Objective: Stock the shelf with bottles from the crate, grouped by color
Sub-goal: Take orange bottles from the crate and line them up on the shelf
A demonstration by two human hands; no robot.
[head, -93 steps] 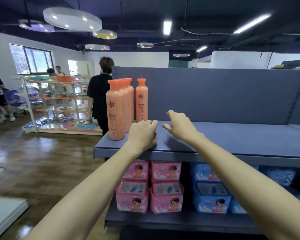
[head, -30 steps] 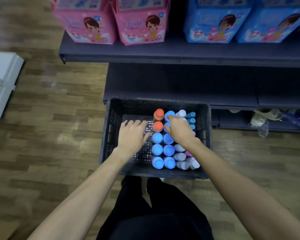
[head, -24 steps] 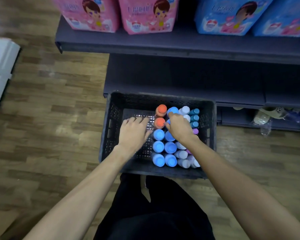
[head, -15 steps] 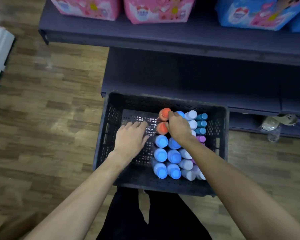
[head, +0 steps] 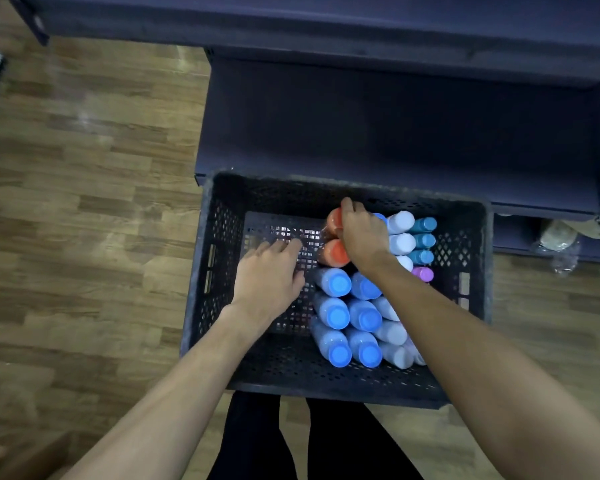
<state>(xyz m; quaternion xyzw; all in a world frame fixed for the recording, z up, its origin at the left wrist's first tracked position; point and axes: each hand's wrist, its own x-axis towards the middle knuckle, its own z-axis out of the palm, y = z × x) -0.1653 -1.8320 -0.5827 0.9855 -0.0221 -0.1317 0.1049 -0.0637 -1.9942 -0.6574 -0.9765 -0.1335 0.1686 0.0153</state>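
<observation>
Where the crate (head: 219,271) stands on the wooden floor (head: 84,202) against the foot of the dark shelf (head: 361,116), two orange-capped bottles (head: 334,252) are seen upright at its far middle. The farther one is grasped at the cap by the right hand (head: 362,233), fingers curled round it. The left hand (head: 269,275) is held released over the bare crate bottom, fingers extended, nothing gripped. Blue-capped bottles (head: 336,284), white ones (head: 400,221), teal ones (head: 425,240) and a purple cap (head: 422,273) are packed to the right.
</observation>
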